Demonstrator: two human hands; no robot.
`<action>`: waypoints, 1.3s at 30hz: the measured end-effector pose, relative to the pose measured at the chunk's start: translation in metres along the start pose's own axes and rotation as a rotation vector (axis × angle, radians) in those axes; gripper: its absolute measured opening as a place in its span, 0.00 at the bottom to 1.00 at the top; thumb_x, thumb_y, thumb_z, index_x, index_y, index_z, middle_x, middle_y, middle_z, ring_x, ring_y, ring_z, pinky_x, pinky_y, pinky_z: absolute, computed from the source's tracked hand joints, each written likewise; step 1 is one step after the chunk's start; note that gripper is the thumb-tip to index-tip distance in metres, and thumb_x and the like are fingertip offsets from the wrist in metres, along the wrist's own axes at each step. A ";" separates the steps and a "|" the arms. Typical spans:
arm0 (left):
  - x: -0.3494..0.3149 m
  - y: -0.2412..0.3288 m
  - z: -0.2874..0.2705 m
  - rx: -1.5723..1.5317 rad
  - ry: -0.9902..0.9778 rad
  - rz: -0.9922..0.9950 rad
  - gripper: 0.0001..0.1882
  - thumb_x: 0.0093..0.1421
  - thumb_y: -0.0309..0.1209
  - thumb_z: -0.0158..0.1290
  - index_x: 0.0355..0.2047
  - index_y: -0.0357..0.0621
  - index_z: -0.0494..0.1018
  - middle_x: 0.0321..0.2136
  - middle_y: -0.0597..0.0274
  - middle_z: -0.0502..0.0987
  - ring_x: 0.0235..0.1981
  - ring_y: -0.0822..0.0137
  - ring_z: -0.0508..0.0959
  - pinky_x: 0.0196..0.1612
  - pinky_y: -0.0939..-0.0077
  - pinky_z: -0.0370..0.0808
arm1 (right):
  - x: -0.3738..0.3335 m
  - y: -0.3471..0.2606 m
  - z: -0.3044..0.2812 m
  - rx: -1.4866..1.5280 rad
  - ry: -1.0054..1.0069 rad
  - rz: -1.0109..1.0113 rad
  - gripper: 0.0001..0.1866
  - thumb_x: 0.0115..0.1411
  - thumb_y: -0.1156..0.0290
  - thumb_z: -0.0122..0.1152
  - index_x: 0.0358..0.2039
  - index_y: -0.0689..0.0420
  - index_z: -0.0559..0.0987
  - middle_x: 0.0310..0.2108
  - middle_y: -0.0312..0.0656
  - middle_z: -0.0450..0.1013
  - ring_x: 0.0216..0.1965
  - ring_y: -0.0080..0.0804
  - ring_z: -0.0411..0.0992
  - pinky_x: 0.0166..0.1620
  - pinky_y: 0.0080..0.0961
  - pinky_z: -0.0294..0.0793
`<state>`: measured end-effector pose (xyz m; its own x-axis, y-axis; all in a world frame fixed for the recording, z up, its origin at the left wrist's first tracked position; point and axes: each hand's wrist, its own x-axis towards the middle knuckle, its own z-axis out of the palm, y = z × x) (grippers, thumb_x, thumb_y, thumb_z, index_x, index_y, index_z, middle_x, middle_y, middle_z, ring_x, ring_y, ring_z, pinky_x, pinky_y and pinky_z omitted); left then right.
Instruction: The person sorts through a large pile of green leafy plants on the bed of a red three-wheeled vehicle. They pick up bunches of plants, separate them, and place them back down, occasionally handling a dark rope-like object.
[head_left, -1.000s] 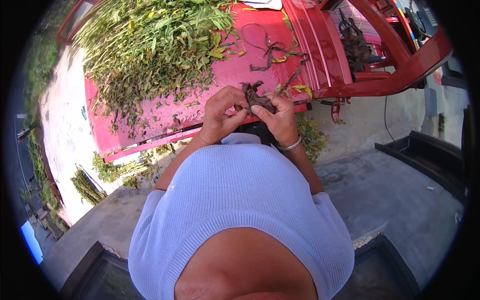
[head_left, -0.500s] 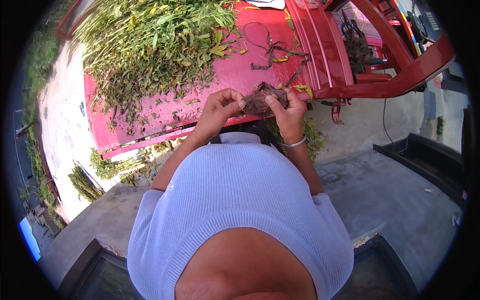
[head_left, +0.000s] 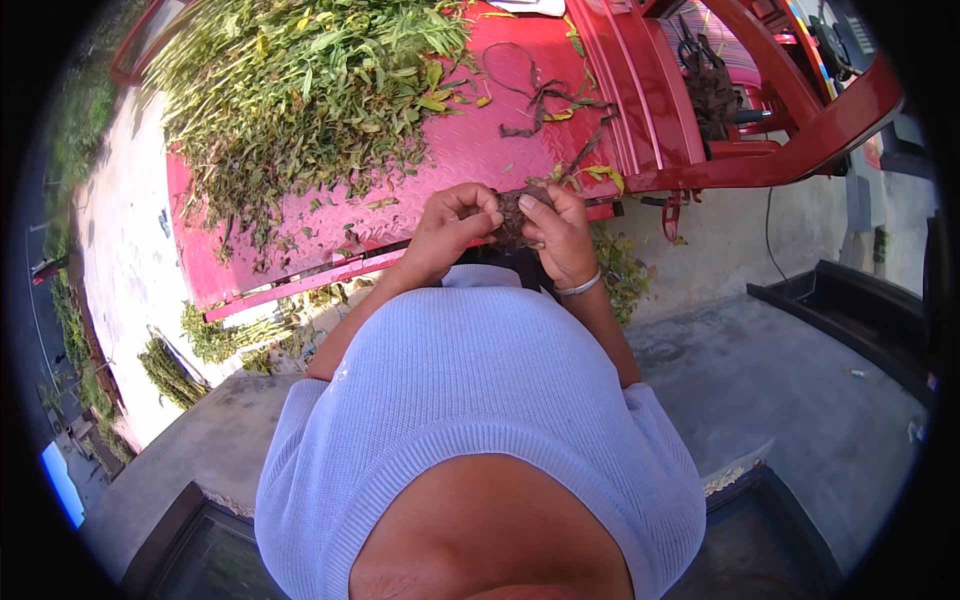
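Both of my hands are close together in front of my chest, at the near edge of a red metal truck bed [head_left: 470,150]. Between them is a crumpled dark brown wad of what looks like cloth [head_left: 513,213]. My left hand [head_left: 450,230] pinches its left side, thumb against the curled fingers. My right hand [head_left: 563,238], with a silver bangle at the wrist, grips the other side, thumb on top. A thin brown strip [head_left: 592,143] runs up from near the right hand to other tangled brown strips [head_left: 540,105] on the bed.
Cut leafy green stalks [head_left: 310,90] are heaped on the bed's left part. A red frame bar [head_left: 770,176] and a seat area with a dark bundle [head_left: 712,95] are at the right. More stalks [head_left: 170,370] lie on the ground at left; a black trough-like object [head_left: 850,320] sits at right.
My right hand has moved slightly left and down, closer to my left hand. The brown wad looks more bunched up between them, and less of it shows.
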<state>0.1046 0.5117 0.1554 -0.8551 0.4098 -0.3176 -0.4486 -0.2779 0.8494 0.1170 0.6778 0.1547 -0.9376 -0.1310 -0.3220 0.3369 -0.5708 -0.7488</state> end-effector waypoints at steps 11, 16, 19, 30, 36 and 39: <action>0.000 0.005 0.018 -0.030 0.083 0.099 0.05 0.54 0.19 0.51 0.32 0.39 0.71 0.25 0.70 0.71 0.27 0.79 0.71 0.30 0.85 0.71 | 0.001 0.003 -0.006 0.218 -0.026 -0.010 0.04 0.60 0.74 0.51 0.32 0.60 0.74 0.22 0.30 0.67 0.16 0.10 0.55 0.18 0.09 0.54; -0.001 -0.001 0.013 0.020 0.077 0.043 0.08 0.55 0.19 0.52 0.36 0.37 0.70 0.26 0.69 0.72 0.25 0.80 0.72 0.27 0.87 0.70 | 0.001 0.005 -0.005 0.260 -0.026 0.035 0.04 0.60 0.73 0.52 0.31 0.60 0.74 0.21 0.30 0.67 0.16 0.10 0.55 0.18 0.10 0.54; 0.000 -0.003 0.012 0.062 0.097 0.045 0.07 0.55 0.19 0.52 0.35 0.36 0.70 0.27 0.67 0.73 0.23 0.80 0.71 0.25 0.88 0.69 | -0.001 0.013 -0.006 0.149 0.025 0.001 0.03 0.59 0.74 0.55 0.30 0.60 0.74 0.21 0.30 0.69 0.17 0.11 0.58 0.20 0.09 0.57; 0.004 0.006 0.011 0.872 0.260 0.553 0.08 0.42 0.18 0.59 0.24 0.39 0.73 0.20 0.63 0.69 0.20 0.72 0.71 0.22 0.79 0.67 | -0.006 0.010 0.006 -0.918 0.126 -0.713 0.11 0.45 0.76 0.65 0.27 0.65 0.73 0.26 0.46 0.70 0.27 0.39 0.70 0.32 0.29 0.69; 0.001 0.013 0.017 1.068 0.177 0.639 0.09 0.44 0.24 0.59 0.29 0.41 0.75 0.20 0.58 0.69 0.21 0.61 0.72 0.23 0.71 0.69 | -0.003 0.008 0.007 -1.064 0.196 -0.818 0.08 0.44 0.78 0.62 0.24 0.64 0.71 0.24 0.48 0.68 0.26 0.47 0.68 0.30 0.34 0.69; 0.002 0.015 0.017 1.096 0.143 0.676 0.08 0.46 0.25 0.57 0.30 0.41 0.76 0.20 0.58 0.69 0.21 0.61 0.73 0.23 0.70 0.69 | 0.001 0.009 0.006 -1.095 0.241 -0.855 0.08 0.43 0.79 0.60 0.23 0.63 0.69 0.23 0.48 0.66 0.25 0.47 0.67 0.29 0.35 0.68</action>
<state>0.1010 0.5233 0.1744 -0.8777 0.3535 0.3236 0.4681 0.4875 0.7371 0.1186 0.6674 0.1515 -0.8838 0.1341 0.4482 -0.3213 0.5225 -0.7898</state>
